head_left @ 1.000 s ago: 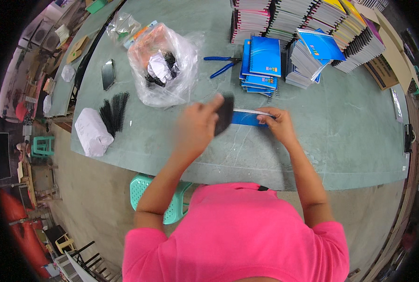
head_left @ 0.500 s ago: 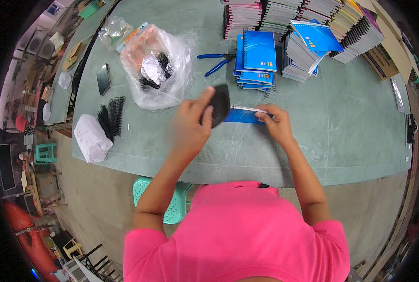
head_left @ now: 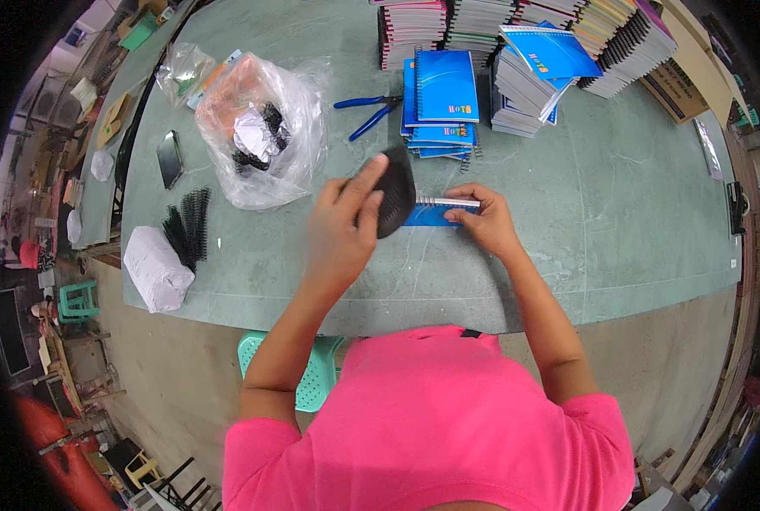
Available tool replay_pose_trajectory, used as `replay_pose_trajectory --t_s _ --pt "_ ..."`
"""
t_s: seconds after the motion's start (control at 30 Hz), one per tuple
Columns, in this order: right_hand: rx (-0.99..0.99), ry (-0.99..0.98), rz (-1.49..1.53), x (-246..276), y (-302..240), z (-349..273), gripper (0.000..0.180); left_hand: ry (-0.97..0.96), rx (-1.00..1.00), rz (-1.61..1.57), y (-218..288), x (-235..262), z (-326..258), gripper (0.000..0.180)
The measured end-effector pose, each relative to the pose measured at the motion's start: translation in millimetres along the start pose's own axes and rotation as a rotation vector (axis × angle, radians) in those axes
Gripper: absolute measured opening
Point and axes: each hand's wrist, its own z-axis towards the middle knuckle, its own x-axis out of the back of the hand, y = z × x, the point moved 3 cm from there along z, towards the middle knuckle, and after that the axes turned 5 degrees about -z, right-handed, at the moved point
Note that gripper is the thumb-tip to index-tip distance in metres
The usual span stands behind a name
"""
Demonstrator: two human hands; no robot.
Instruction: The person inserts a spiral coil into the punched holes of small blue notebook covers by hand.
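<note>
My left hand (head_left: 350,226), partly blurred, grips a dark, curved piece with a fine ribbed surface (head_left: 394,192); its kind I cannot make out. It stands tilted at the left end of a small blue spiral notebook (head_left: 431,215), covering that end. The notebook lies on the table with its wire coil (head_left: 448,203) on the far side. My right hand (head_left: 486,223) is closed on the notebook's right end, thumb on the near side and fingers over the coil edge. Beyond my hands are a stack of blue spiral notebooks (head_left: 446,89) and blue-handled pliers (head_left: 367,115).
A clear plastic bag (head_left: 303,140) holding crumpled paper and black bits stands at the left. Nearby lie a phone (head_left: 169,159), black plastic coils (head_left: 194,221) and a white paper-wrapped bundle (head_left: 158,271). Tall notebook stacks (head_left: 412,34) fill the far side; a green stool (head_left: 316,379) stands below the table edge.
The view has shifted slightly, so table items sit further left. My right fingers have changed their hold at the notebook's coil end, and more of the coil shows. The left hand keeps its dark piece.
</note>
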Motion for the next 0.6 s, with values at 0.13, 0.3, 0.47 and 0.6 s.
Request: replay_pose_trajectory --t_s 0.13,0.3,0.47,0.6 --pt "-0.08 -0.029 0.046 -3 12 -2 0.018 -0.417 0.001 0.025 -16 -27 -25 0.038" --pt "0.035 -0.063 0.148 -11 21 -4 0.021 -0.21 -0.009 -0.034 -3 -17 -5 0.04" --pt "0.057 -0.043 -0.039 -13 3 -8 0.021 -0.166 -0.075 -0.055 9 -18 -9 0.04" --pt "0.119 -0.055 0.037 -16 12 -3 0.023 -0.357 -0.111 0.022 -7 -41 -34 0.039"
